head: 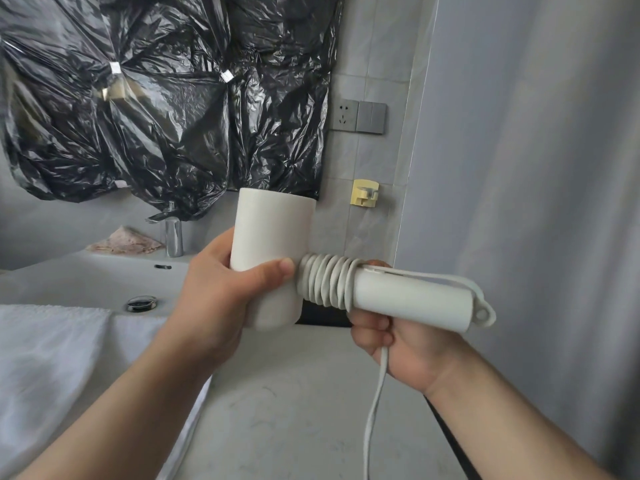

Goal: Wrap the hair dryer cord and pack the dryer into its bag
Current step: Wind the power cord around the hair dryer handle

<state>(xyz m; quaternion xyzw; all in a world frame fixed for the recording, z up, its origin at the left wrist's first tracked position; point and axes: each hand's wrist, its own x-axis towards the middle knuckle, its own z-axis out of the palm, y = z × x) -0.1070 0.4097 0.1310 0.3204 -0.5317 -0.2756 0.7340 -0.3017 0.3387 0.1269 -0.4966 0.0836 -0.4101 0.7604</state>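
A white hair dryer (273,237) is held in the air over the counter, its barrel upright and its handle pointing right. My left hand (221,299) grips the barrel's lower part, thumb across the front. Several turns of the white cord (325,284) are wound tightly round the handle next to the barrel. My right hand (398,344) is under the handle, closed on the cord; the loose rest of the cord hangs from it down to the frame's bottom edge. No bag is in view.
A white sink (104,282) with a chrome tap (173,237) lies at the left, a white towel (52,358) over its front. Grey counter (294,410) below. Black plastic sheeting (156,98) covers the wall; a socket (346,114) and a yellow hook (365,197) sit beside it.
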